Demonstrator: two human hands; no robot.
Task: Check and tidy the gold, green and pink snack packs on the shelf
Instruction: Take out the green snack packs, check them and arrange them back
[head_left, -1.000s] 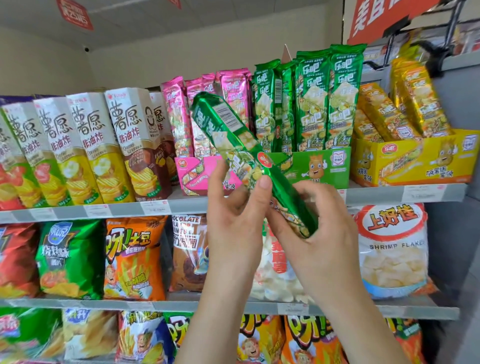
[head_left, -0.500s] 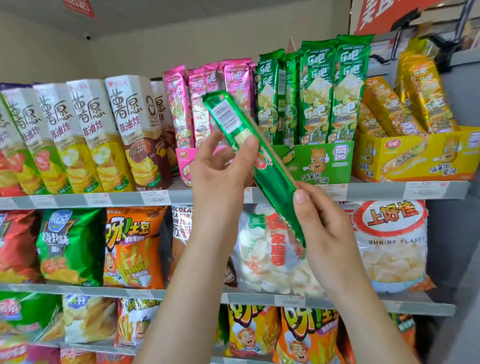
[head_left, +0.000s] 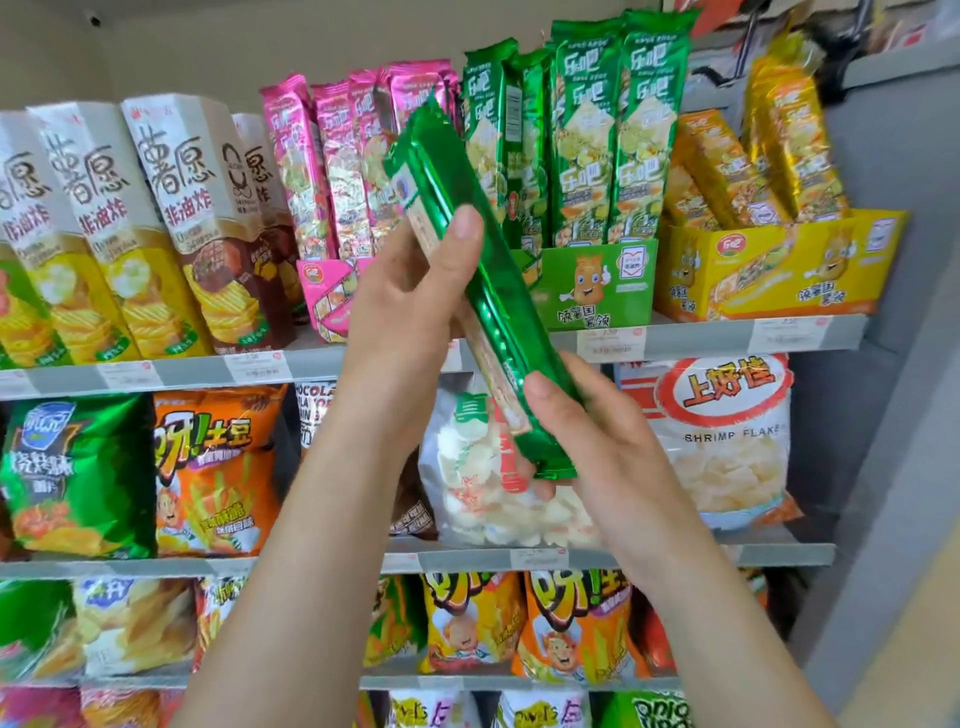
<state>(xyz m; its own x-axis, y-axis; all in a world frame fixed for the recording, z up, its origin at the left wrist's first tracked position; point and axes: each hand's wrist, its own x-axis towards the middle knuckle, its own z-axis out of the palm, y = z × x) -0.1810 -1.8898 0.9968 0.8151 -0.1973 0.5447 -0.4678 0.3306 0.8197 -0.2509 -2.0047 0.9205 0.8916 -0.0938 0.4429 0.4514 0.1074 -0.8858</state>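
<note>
— Where is the green pack?

— Off the shelf (head_left: 701, 338), held in the air in front of it. The green pack (head_left: 493, 312) is slanted, with its top end up and to the left and its bottom end down to the right. Mostly plain green foil faces the camera.

— And the hands?

— Apart, and both clamped on it. The left hand (head_left: 410, 306) grips the upper middle, thumb pressed on the near face and fingers wrapped behind. The right hand (head_left: 597, 447) holds the lower end, thumb on the near face, just below and to the right of the left hand.

— What stands behind them?

— Above the right hand, more green packs (head_left: 587, 130) stand upright in a green box (head_left: 597, 286) on the shelf. Above the left hand, behind the top end of the green pack, pink packs (head_left: 332, 166) lean a little in a pink box (head_left: 327, 296). Well to the right of both hands, gold packs (head_left: 779, 145) lean in a yellow box (head_left: 779, 275).

— Anything else nearby?

— To the left of the left hand, white cartons (head_left: 171, 223) stand in a row on the same shelf. Just right of the right hand, one level down, sits a shrimp flakes bag (head_left: 727, 441).
</note>
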